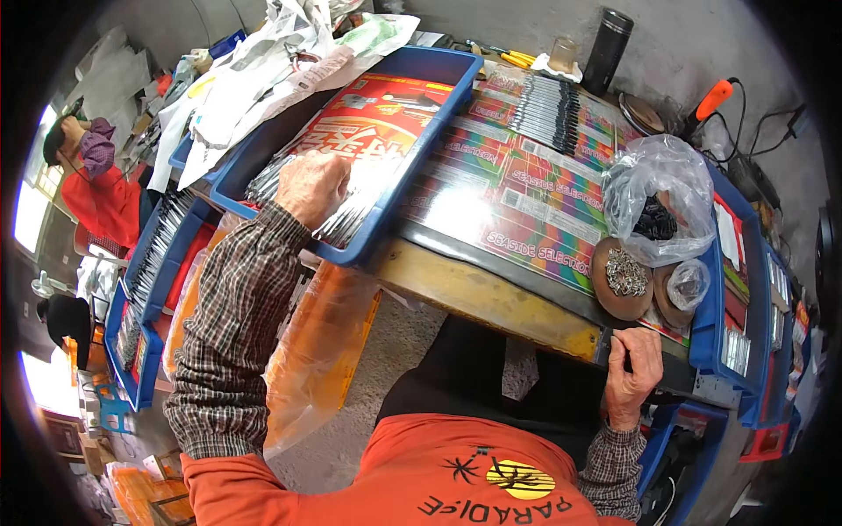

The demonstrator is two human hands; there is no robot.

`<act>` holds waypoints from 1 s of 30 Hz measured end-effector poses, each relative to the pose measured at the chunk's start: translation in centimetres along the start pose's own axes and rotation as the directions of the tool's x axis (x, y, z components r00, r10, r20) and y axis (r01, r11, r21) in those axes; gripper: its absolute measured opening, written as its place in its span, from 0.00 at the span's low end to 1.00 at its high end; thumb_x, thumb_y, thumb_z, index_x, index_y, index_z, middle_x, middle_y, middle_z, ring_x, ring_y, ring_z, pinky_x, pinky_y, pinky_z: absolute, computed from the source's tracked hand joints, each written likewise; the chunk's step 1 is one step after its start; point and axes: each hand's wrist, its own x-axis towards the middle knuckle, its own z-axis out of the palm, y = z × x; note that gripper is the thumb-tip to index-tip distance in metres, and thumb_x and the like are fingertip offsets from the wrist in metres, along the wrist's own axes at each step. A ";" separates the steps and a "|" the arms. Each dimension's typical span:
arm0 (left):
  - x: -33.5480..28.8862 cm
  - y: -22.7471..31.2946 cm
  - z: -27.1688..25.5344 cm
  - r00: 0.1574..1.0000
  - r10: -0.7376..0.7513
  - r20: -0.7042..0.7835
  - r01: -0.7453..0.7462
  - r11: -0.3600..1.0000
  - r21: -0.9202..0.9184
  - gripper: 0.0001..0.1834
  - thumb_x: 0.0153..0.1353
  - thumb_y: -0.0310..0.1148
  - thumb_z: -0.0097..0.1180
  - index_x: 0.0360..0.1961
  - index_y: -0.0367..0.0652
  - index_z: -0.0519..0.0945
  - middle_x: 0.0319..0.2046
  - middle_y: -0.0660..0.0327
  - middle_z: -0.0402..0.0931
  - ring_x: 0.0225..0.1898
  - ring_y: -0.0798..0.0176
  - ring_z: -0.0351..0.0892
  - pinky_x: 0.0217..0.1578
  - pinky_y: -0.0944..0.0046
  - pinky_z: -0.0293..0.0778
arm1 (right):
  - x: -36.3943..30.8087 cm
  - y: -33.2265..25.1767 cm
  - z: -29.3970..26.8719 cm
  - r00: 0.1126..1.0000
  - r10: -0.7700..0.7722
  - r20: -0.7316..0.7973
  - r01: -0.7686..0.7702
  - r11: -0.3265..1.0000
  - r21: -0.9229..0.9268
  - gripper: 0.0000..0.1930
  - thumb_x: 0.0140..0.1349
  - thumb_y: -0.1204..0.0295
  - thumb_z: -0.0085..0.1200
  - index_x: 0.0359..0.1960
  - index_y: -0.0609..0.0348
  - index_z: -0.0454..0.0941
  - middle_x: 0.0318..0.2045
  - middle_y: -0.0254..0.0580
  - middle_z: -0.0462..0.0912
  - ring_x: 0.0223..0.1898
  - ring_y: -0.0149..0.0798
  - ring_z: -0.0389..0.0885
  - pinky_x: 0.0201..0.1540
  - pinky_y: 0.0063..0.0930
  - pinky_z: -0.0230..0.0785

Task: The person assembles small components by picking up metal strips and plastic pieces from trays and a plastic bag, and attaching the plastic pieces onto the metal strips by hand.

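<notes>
My left hand [314, 188] is closed in a fist over the near part of a blue plastic tray [351, 252]. Thin silvery metal pieces [349, 219] lie in the tray under and beside that hand, and its fingertips are hidden, so I cannot make out what they hold. A red printed sheet [368, 114] covers the tray's far part. My right hand [633, 373] sits at the worktable's front edge with its fingers curled in. Whatever it may hold is hidden. Just beyond it is a brown round dish [603, 285] of small metal pins.
Slim dark metal parts [545, 114] stand in a row on the colourful printed tabletop [491, 197]. A clear bag [693, 188] holds black parts. At the back are a black flask [608, 51] and an orange-handled tool [715, 99]. Another person [92, 188] sits at far left.
</notes>
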 end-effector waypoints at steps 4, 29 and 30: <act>-0.2 -0.6 1.1 0.987 -0.045 0.154 0.038 0.998 0.051 0.02 0.44 0.27 0.60 0.21 0.42 0.79 0.21 0.50 0.77 0.29 0.45 0.79 0.30 0.49 0.73 | -0.1 -0.1 0.0 1.000 0.018 0.001 -0.018 1.000 -0.010 0.08 0.50 0.84 0.58 0.33 0.64 0.78 0.29 0.45 0.78 0.33 0.48 0.77 0.40 0.38 0.70; -0.7 -7.5 5.3 0.993 0.114 -0.018 -0.114 0.993 0.020 0.09 0.41 0.19 0.53 0.21 0.41 0.66 0.20 0.53 0.66 0.27 0.46 0.70 0.29 0.48 0.64 | 3.0 5.3 -12.6 0.997 -0.027 -0.077 -0.001 0.939 -0.344 0.04 0.50 0.80 0.60 0.28 0.61 0.78 0.27 0.41 0.79 0.31 0.46 0.77 0.34 0.36 0.69; -0.6 -6.9 4.5 0.998 0.059 0.018 -0.059 0.998 0.009 0.09 0.41 0.19 0.53 0.22 0.40 0.66 0.20 0.52 0.66 0.27 0.46 0.70 0.29 0.50 0.64 | 3.2 6.4 -13.3 0.997 0.002 -0.078 -0.031 0.927 -0.373 0.04 0.51 0.79 0.60 0.28 0.61 0.78 0.27 0.42 0.79 0.31 0.46 0.77 0.34 0.36 0.70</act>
